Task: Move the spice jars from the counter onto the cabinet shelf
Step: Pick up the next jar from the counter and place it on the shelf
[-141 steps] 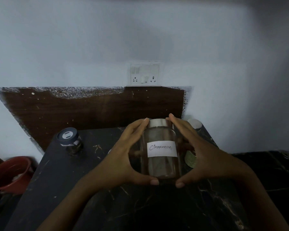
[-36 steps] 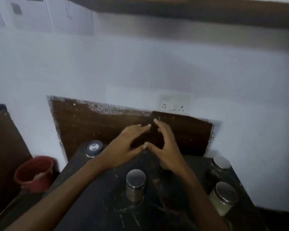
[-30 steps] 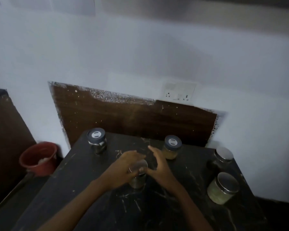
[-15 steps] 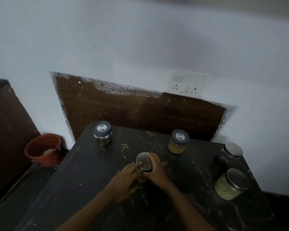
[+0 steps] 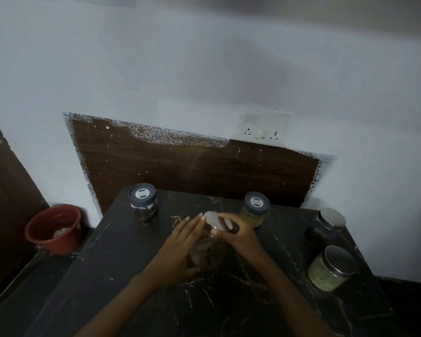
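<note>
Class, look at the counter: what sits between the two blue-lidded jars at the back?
In the head view, between the dark-filled jar and yellow-filled jar is the silver-lidded jar, tilted, held by both hands.

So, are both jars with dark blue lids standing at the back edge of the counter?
Yes, the left blue-lidded jar and the right blue-lidded jar both stand upright near the counter's back edge.

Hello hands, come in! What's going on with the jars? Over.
Left hand and right hand both clasp the steel-lidded glass jar, tilted. Four other jars wait on the black marble counter. Shelf out of view.
</note>
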